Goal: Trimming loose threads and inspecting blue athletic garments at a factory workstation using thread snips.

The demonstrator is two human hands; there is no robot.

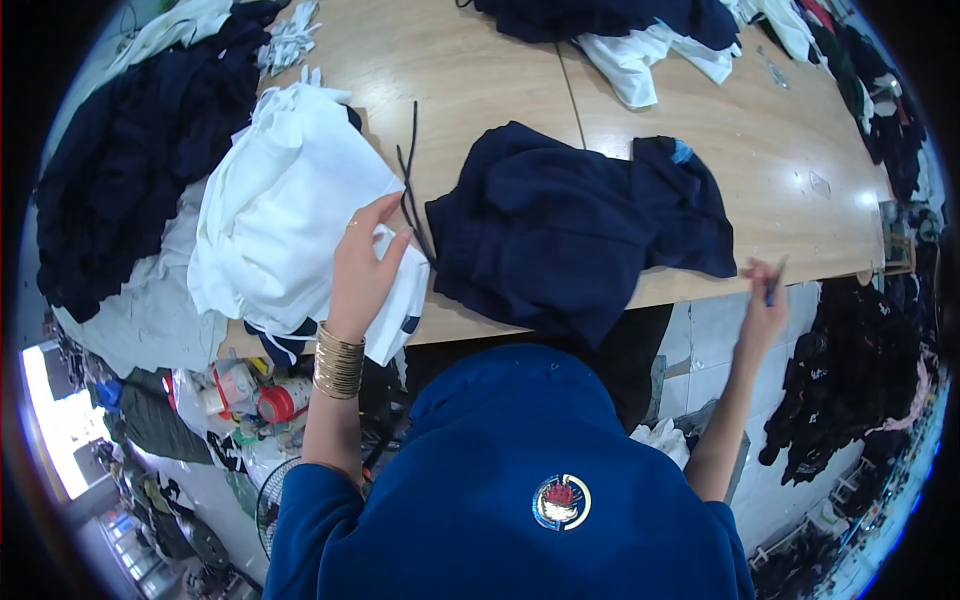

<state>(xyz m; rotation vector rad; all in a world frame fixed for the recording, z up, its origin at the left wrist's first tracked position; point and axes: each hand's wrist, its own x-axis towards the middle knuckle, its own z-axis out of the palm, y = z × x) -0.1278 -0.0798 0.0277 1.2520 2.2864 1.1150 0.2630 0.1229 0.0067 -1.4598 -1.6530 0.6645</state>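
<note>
Two hands show: the left hand [365, 262] and the right hand [762, 300]. One navy garment [570, 225] lies mid-counter [500, 90], beside one white stack [290, 210], one black cord [408, 185], and one blue pen [775, 283].

The person wears a royal-blue top [510, 500] with sleeves pushed up past the elbows, bearing a small round emblem [561, 502] in red, white and gold. A stack of thin gold bangles [339, 362] circles the left wrist, and a slim ring [352, 225] sits on a finger of the left hand [365, 268].
</note>
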